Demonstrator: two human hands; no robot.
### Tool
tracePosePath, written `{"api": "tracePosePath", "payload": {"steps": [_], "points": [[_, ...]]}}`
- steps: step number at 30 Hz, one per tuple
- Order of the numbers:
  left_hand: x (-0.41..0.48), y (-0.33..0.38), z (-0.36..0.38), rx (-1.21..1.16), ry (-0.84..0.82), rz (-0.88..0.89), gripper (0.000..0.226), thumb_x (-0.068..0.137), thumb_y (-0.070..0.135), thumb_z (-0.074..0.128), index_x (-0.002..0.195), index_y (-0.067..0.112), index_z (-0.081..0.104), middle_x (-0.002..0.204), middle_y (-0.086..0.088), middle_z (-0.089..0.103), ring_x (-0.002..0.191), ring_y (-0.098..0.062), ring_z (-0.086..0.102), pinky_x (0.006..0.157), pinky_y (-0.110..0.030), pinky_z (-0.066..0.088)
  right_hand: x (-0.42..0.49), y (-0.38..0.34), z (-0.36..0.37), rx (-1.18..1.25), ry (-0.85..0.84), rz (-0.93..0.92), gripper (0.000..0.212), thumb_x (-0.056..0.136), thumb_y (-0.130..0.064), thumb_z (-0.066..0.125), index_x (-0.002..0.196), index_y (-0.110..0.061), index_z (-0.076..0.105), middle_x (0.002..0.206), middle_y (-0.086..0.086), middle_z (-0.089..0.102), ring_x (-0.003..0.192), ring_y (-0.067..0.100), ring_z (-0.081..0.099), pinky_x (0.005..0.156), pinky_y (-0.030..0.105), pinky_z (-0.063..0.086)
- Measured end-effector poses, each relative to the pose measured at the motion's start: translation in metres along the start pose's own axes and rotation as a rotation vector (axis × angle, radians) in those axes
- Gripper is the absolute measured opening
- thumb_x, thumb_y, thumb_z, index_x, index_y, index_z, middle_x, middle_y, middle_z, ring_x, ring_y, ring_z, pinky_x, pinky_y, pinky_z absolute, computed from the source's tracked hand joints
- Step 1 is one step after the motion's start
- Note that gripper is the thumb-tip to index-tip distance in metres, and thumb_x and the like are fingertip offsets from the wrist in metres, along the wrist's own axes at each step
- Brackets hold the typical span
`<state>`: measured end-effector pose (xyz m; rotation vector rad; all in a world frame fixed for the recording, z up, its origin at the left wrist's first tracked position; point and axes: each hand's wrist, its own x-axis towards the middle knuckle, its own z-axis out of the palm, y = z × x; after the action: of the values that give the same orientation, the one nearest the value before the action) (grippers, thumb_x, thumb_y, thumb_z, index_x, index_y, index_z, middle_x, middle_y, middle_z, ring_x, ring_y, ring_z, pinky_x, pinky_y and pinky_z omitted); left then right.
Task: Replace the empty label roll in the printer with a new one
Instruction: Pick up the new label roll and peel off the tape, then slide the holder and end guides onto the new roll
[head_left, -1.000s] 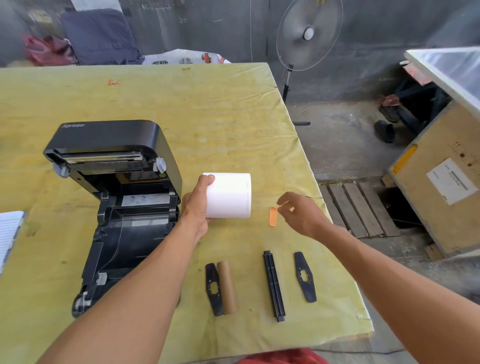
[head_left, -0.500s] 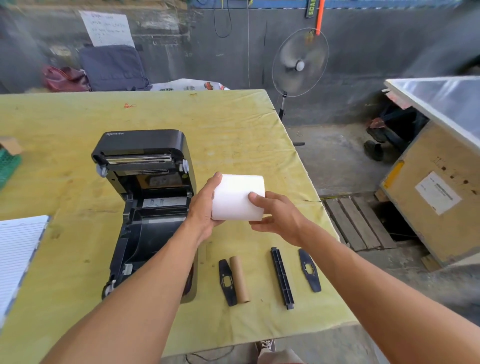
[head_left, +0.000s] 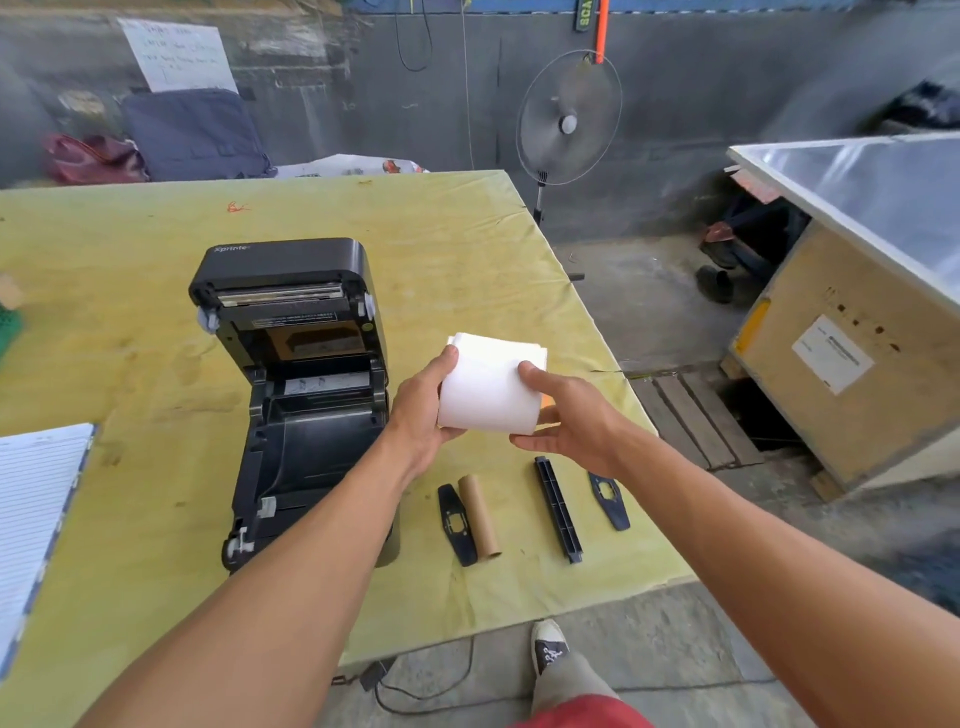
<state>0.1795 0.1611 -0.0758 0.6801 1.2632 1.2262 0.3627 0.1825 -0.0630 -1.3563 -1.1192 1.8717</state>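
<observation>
A white label roll (head_left: 491, 392) hangs above the yellow table (head_left: 467, 249), held at both ends. My left hand (head_left: 423, 405) grips its left end and my right hand (head_left: 569, 421) its right end. The black printer (head_left: 301, 395) stands to the left with its lid raised and its roll bay bare. On the table below the roll lie an empty brown cardboard core (head_left: 479, 516), a black roll guide (head_left: 457, 524) beside it, a black spindle bar (head_left: 559, 509) and a second black guide (head_left: 609, 500).
A lined notepad (head_left: 36, 514) lies at the table's left edge. The table's right edge drops to a concrete floor with a wooden pallet (head_left: 691, 415), a wooden crate (head_left: 852, 358) and a standing fan (head_left: 569, 122). A cable runs on the floor beside my shoe (head_left: 548, 644).
My right hand has come in from the table and taken the roll's right end. The roll's loose outer label has lifted at the top. The head view has tilted up and shifted.
</observation>
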Motion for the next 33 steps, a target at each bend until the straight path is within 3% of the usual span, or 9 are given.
{"api": "tracePosePath", "payload": {"steps": [5, 10, 14, 16, 19, 23, 26, 29, 33], "points": [[0.006, -0.002, 0.009, 0.121, -0.007, 0.045, 0.053, 0.075, 0.063, 0.064, 0.098, 0.016, 0.074, 0.099, -0.008, 0.075, 0.095, -0.029, 0.069, 0.087, -0.044, 0.052, 0.008, -0.008, -0.007, -0.076, 0.061, 0.022, 0.046, 0.088, -0.062, 0.061, 0.109, -0.022, 0.069, 0.112, 0.01, 0.068, 0.09, 0.028, 0.069, 0.068, 0.035, 0.062], [0.024, -0.008, 0.027, 0.189, 0.203, 0.116, 0.056, 0.071, 0.068, 0.059, 0.078, 0.013, 0.07, 0.083, -0.005, 0.071, 0.072, -0.022, 0.065, 0.063, -0.032, 0.045, 0.019, -0.013, -0.018, -0.086, -0.01, 0.074, 0.064, 0.085, -0.076, 0.05, 0.109, -0.02, 0.068, 0.113, 0.012, 0.068, 0.087, 0.031, 0.072, 0.067, 0.036, 0.063], [0.043, -0.011, 0.027, -0.017, 0.308, 0.021, 0.044, 0.075, 0.061, 0.063, 0.084, 0.018, 0.067, 0.084, -0.004, 0.07, 0.071, -0.021, 0.067, 0.061, -0.03, 0.046, 0.031, -0.007, -0.036, -0.028, 0.09, 0.115, 0.067, 0.094, -0.07, 0.039, 0.12, -0.011, 0.057, 0.107, 0.023, 0.071, 0.078, 0.033, 0.077, 0.061, 0.04, 0.063], [0.052, -0.009, 0.024, -0.142, 0.34, -0.028, 0.036, 0.078, 0.056, 0.065, 0.089, 0.022, 0.065, 0.084, 0.0, 0.069, 0.068, -0.018, 0.068, 0.058, -0.028, 0.047, 0.037, 0.009, -0.047, -0.448, 0.2, 0.064, 0.049, 0.099, -0.053, 0.048, 0.123, -0.01, 0.053, 0.108, 0.02, 0.07, 0.076, 0.027, 0.074, 0.072, 0.045, 0.064], [0.063, -0.005, 0.021, -0.179, 0.361, -0.047, 0.04, 0.075, 0.057, 0.066, 0.096, 0.023, 0.063, 0.092, -0.002, 0.069, 0.075, -0.02, 0.068, 0.062, -0.029, 0.049, 0.043, 0.043, -0.053, -1.185, 0.035, 0.087, 0.051, 0.094, -0.044, 0.062, 0.132, -0.015, 0.046, 0.122, 0.015, 0.062, 0.103, 0.032, 0.063, 0.088, 0.042, 0.053], [0.07, 0.003, 0.022, -0.188, 0.355, -0.055, 0.06, 0.068, 0.059, 0.067, 0.114, 0.021, 0.06, 0.104, -0.005, 0.068, 0.086, -0.025, 0.068, 0.068, -0.032, 0.05, 0.052, 0.069, -0.045, -1.411, -0.055, 0.081, 0.049, 0.088, -0.035, 0.064, 0.127, -0.016, 0.042, 0.112, 0.014, 0.052, 0.097, 0.038, 0.059, 0.08, 0.042, 0.053], [0.074, 0.005, 0.023, -0.204, 0.367, -0.066, 0.059, 0.071, 0.057, 0.068, 0.116, 0.019, 0.059, 0.102, -0.004, 0.068, 0.085, -0.024, 0.067, 0.068, -0.033, 0.05, 0.062, 0.067, -0.04, -1.397, -0.065, 0.073, 0.031, 0.087, -0.018, 0.055, 0.115, -0.009, 0.045, 0.101, 0.014, 0.055, 0.084, 0.034, 0.055, 0.067, 0.037, 0.045], [0.077, 0.005, 0.024, -0.202, 0.395, -0.08, 0.052, 0.073, 0.056, 0.069, 0.11, 0.02, 0.061, 0.098, -0.003, 0.069, 0.083, -0.024, 0.068, 0.069, -0.033, 0.052, 0.071, 0.055, -0.045, -1.253, -0.041, 0.083, 0.032, 0.085, -0.02, 0.061, 0.112, -0.004, 0.055, 0.108, 0.017, 0.065, 0.089, 0.033, 0.06, 0.069, 0.036, 0.046], [0.08, 0.009, 0.027, -0.198, 0.427, -0.088, 0.048, 0.072, 0.056, 0.069, 0.105, 0.022, 0.063, 0.097, -0.003, 0.069, 0.081, -0.024, 0.069, 0.068, -0.033, 0.053, 0.084, 0.019, -0.054, -0.778, 0.138, 0.047, 0.013, 0.081, -0.012, 0.061, 0.088, -0.002, 0.064, 0.08, 0.02, 0.067, 0.069, 0.031, 0.063, 0.069, 0.041, 0.055]]}}
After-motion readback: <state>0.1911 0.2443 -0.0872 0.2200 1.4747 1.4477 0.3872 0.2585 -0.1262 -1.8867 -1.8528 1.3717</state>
